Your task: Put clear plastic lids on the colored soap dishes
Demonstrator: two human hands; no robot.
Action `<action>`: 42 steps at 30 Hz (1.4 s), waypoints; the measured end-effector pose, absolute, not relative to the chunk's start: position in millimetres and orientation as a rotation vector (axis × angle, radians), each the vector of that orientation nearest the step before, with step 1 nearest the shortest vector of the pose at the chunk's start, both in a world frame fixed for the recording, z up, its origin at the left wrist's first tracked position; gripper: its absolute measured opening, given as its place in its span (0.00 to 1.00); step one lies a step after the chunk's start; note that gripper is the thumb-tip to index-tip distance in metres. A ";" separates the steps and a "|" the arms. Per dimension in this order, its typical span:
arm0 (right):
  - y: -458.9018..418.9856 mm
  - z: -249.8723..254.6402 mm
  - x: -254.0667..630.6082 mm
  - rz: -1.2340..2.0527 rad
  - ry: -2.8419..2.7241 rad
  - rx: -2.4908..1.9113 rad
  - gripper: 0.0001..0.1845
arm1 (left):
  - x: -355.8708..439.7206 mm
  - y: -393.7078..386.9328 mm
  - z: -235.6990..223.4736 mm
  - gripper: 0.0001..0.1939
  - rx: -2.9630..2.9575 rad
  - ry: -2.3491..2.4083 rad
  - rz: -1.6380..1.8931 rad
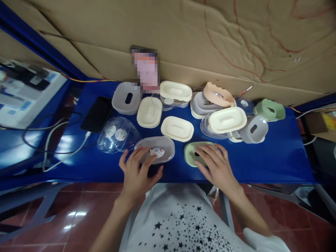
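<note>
My left hand [138,171] lies with spread fingers on the near edge of a clear oval container [159,147] that carries a round sticker. My right hand [215,164] rests flat, fingers apart, on a pale green oval lid [189,154] beside it. Both sit at the near edge of the blue table [275,157]. Just beyond lie a cream lid [177,128] and a second cream lid [149,111].
A clear tub [117,134] with stickers lies on its side at left, by a black phone [97,113] on a white cable. Grey, cream, peach and green containers and lids [227,120] crowd the back right. Cardboard [210,38] stands behind the table.
</note>
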State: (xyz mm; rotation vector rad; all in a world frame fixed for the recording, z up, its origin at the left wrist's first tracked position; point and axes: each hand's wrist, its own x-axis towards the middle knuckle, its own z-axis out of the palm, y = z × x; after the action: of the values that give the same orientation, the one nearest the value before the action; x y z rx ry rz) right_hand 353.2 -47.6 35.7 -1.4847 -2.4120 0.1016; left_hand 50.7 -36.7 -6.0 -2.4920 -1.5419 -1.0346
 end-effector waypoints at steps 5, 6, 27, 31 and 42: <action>-14.8 33.1 331.7 0.233 -2.577 -1.428 0.35 | 85.0 -29.6 21.4 0.22 -2.714 -1.494 -0.830; -17.3 31.5 335.1 0.267 -2.583 -1.415 0.36 | 94.6 -24.2 26.1 0.22 -2.751 -1.480 -0.733; -96.7 7.9 420.7 0.261 -2.438 -1.440 0.26 | 97.9 -53.8 27.8 0.18 -2.967 -1.200 -0.565; -84.6 -2.3 401.9 0.121 -2.453 -1.391 0.27 | 49.0 -54.0 25.6 0.25 -2.717 -1.523 -0.548; -112.3 -12.9 385.9 -0.147 -2.121 -1.674 0.30 | 105.8 -14.8 7.1 0.26 -2.602 -1.602 -0.577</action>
State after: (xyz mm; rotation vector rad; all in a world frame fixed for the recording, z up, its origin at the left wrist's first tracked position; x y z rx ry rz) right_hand 385.9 -112.3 -12.9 -1.6736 -2.1208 -0.1473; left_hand 105.8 -14.8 7.1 -2.6023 -1.6016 -0.5768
